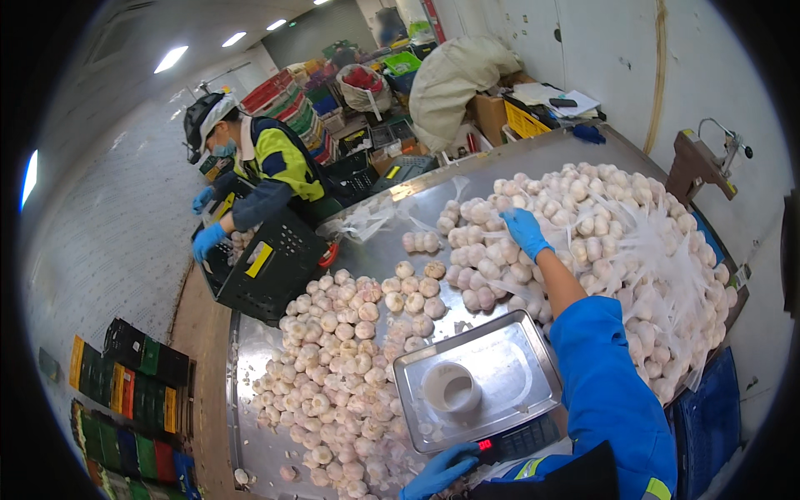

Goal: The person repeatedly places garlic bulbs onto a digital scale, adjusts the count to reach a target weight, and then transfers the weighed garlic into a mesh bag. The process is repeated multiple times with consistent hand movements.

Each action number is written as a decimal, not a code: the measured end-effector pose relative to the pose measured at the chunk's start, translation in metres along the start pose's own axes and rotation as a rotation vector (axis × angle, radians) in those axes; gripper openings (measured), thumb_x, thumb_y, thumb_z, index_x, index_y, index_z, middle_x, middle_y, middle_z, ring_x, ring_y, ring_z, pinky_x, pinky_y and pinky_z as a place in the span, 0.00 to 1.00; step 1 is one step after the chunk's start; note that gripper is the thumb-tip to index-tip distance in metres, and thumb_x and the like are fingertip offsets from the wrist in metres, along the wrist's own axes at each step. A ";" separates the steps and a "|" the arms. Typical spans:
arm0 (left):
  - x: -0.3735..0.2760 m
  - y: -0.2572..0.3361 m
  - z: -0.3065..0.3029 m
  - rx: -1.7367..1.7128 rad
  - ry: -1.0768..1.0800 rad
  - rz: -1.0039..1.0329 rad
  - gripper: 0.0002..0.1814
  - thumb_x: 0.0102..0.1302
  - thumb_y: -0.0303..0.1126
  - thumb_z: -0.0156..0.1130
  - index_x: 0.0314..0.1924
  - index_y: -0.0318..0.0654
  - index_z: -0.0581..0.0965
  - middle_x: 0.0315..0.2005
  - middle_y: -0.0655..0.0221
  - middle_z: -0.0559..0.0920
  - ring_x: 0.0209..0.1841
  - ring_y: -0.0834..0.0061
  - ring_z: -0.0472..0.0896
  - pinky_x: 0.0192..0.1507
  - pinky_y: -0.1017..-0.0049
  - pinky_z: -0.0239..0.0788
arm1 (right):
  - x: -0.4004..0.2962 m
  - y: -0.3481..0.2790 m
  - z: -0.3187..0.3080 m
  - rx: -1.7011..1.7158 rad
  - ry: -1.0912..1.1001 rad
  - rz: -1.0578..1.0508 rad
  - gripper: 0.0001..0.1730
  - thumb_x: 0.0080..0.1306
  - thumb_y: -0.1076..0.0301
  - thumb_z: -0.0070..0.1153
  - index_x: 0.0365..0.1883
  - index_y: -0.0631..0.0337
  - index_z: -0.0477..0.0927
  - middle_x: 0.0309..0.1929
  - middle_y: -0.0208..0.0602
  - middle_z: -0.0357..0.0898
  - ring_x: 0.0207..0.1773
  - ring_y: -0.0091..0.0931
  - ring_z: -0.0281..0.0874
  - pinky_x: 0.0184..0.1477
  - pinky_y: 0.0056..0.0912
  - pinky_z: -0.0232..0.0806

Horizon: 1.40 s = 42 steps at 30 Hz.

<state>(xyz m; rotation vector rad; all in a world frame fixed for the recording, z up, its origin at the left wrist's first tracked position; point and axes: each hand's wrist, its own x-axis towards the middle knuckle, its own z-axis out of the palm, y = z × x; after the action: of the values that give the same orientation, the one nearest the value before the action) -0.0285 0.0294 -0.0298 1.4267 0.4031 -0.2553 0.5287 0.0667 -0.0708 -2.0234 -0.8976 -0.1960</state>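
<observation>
My right hand (526, 232), in a blue glove, reaches over a large heap of garlic packed in clear plastic bags (600, 231). Its fingertips touch one of the bags, but whether they grip it is hidden. Low in the view, my left hand (440, 472), also gloved, rests beside the red display of a digital scale (519, 439). On the scale sits a metal tray (515, 350) with a white plastic cup (451, 387) in it. Loose garlic bulbs (337, 375) spread over the steel table (375, 253) to the tray's left.
Across the table a co-worker (262, 156) in blue gloves leans over a black crate (269, 269) holding garlic. A brown metal device (697, 165) stands at the right by the wall. Stacked crates (134, 381) stand on the floor at left. A large white sack (453, 87) is behind the table.
</observation>
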 end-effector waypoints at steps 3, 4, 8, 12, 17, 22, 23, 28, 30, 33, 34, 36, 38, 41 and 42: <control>0.011 0.002 0.004 0.144 -0.071 0.068 0.20 0.68 0.33 0.56 0.57 0.34 0.70 0.49 0.65 0.76 0.53 0.76 0.73 0.57 0.74 0.64 | -0.022 0.003 -0.042 0.339 0.023 0.138 0.19 0.68 0.56 0.46 0.42 0.61 0.82 0.42 0.33 0.82 0.41 0.27 0.77 0.44 0.31 0.68; 0.011 0.001 0.008 0.181 -0.051 0.071 0.20 0.68 0.32 0.57 0.57 0.34 0.70 0.49 0.65 0.76 0.52 0.76 0.73 0.57 0.73 0.64 | -0.039 -0.012 -0.058 0.576 -0.033 0.182 0.19 0.68 0.57 0.46 0.41 0.63 0.82 0.42 0.34 0.82 0.40 0.26 0.77 0.44 0.30 0.68; 0.013 -0.008 0.002 0.022 -0.075 0.016 0.19 0.68 0.30 0.56 0.57 0.34 0.70 0.48 0.66 0.77 0.51 0.77 0.73 0.55 0.75 0.66 | -0.158 -0.090 -0.158 0.808 -0.417 0.319 0.17 0.68 0.61 0.49 0.37 0.68 0.82 0.42 0.38 0.81 0.41 0.25 0.77 0.47 0.26 0.68; -0.001 -0.007 0.003 -0.158 -0.090 -0.019 0.19 0.67 0.24 0.53 0.58 0.34 0.69 0.47 0.66 0.76 0.50 0.77 0.74 0.54 0.76 0.65 | -0.319 -0.132 -0.202 0.627 -1.018 0.404 0.12 0.63 0.67 0.56 0.41 0.65 0.82 0.42 0.38 0.82 0.46 0.25 0.77 0.51 0.27 0.68; 0.000 -0.005 -0.005 -0.168 -0.130 0.006 0.18 0.67 0.23 0.53 0.57 0.33 0.69 0.47 0.68 0.76 0.49 0.78 0.74 0.53 0.77 0.66 | -0.483 -0.122 -0.150 -0.178 -0.911 0.132 0.13 0.56 0.61 0.54 0.36 0.57 0.80 0.31 0.44 0.76 0.40 0.40 0.75 0.45 0.42 0.67; -0.012 0.008 -0.003 -0.148 -0.123 0.059 0.19 0.67 0.25 0.53 0.57 0.33 0.69 0.51 0.64 0.76 0.51 0.75 0.75 0.53 0.77 0.65 | -0.468 -0.147 -0.155 -0.009 -0.689 0.178 0.09 0.59 0.63 0.53 0.26 0.58 0.78 0.30 0.42 0.75 0.39 0.41 0.74 0.42 0.42 0.66; -0.014 0.009 -0.003 -0.147 -0.118 0.071 0.19 0.67 0.25 0.53 0.57 0.33 0.69 0.51 0.65 0.76 0.51 0.76 0.75 0.53 0.78 0.65 | -0.459 -0.157 -0.159 0.065 -0.620 0.210 0.09 0.59 0.63 0.53 0.27 0.59 0.78 0.30 0.43 0.75 0.39 0.41 0.74 0.42 0.42 0.66; -0.022 0.013 0.000 -0.086 -0.115 0.137 0.17 0.66 0.24 0.55 0.55 0.33 0.71 0.48 0.68 0.76 0.49 0.78 0.74 0.53 0.78 0.66 | -0.470 -0.156 -0.156 -0.097 -0.734 0.130 0.08 0.60 0.63 0.53 0.29 0.57 0.77 0.33 0.43 0.75 0.39 0.40 0.73 0.42 0.41 0.65; -0.028 0.012 -0.003 -0.097 -0.045 0.173 0.17 0.66 0.24 0.55 0.54 0.32 0.72 0.47 0.67 0.77 0.48 0.78 0.76 0.51 0.78 0.67 | -0.494 -0.133 -0.148 -0.397 -0.804 -0.016 0.07 0.59 0.62 0.54 0.30 0.56 0.77 0.34 0.41 0.75 0.38 0.39 0.73 0.41 0.41 0.65; -0.037 0.011 -0.012 -0.103 0.089 0.228 0.16 0.66 0.23 0.54 0.54 0.32 0.72 0.46 0.65 0.78 0.46 0.78 0.77 0.50 0.79 0.68 | -0.498 -0.123 -0.151 -0.343 -0.741 -0.038 0.06 0.59 0.63 0.54 0.31 0.54 0.78 0.32 0.38 0.75 0.37 0.38 0.73 0.41 0.40 0.65; -0.039 0.010 -0.015 -0.127 0.124 0.231 0.15 0.66 0.23 0.54 0.53 0.31 0.73 0.45 0.65 0.79 0.45 0.77 0.78 0.49 0.79 0.69 | -0.489 -0.133 -0.154 -0.298 -0.690 -0.014 0.06 0.59 0.64 0.54 0.31 0.54 0.78 0.31 0.38 0.75 0.38 0.38 0.73 0.41 0.41 0.65; -0.041 0.002 -0.018 -0.159 0.157 0.228 0.14 0.66 0.23 0.54 0.52 0.31 0.73 0.44 0.65 0.79 0.44 0.78 0.78 0.49 0.79 0.69 | -0.469 -0.156 -0.162 -0.211 -0.586 0.036 0.05 0.59 0.64 0.54 0.31 0.54 0.78 0.31 0.38 0.75 0.38 0.38 0.73 0.42 0.41 0.66; -0.043 -0.006 -0.018 -0.162 0.190 0.226 0.14 0.66 0.24 0.54 0.52 0.31 0.74 0.43 0.66 0.79 0.43 0.78 0.78 0.49 0.80 0.69 | -0.458 -0.172 -0.150 -0.087 -0.584 -0.032 0.06 0.59 0.64 0.54 0.33 0.54 0.77 0.30 0.39 0.75 0.36 0.39 0.74 0.39 0.42 0.67; -0.038 -0.011 -0.009 -0.116 0.189 0.202 0.13 0.66 0.25 0.55 0.51 0.31 0.74 0.42 0.66 0.80 0.42 0.79 0.78 0.48 0.80 0.69 | -0.453 -0.210 -0.110 -0.032 -0.539 -0.077 0.09 0.60 0.64 0.54 0.38 0.53 0.76 0.27 0.40 0.75 0.31 0.42 0.75 0.33 0.43 0.69; -0.038 -0.011 -0.007 -0.113 0.185 0.197 0.13 0.66 0.25 0.56 0.50 0.31 0.74 0.42 0.66 0.80 0.41 0.78 0.78 0.47 0.79 0.69 | -0.452 -0.222 -0.092 -0.049 -0.558 -0.118 0.10 0.59 0.64 0.54 0.39 0.54 0.75 0.26 0.40 0.75 0.29 0.42 0.75 0.31 0.43 0.69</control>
<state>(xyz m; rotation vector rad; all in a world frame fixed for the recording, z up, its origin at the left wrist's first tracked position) -0.0683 0.0321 -0.0244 1.3714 0.4175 0.0589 0.0715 -0.1641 -0.0719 -2.1060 -1.3658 0.3023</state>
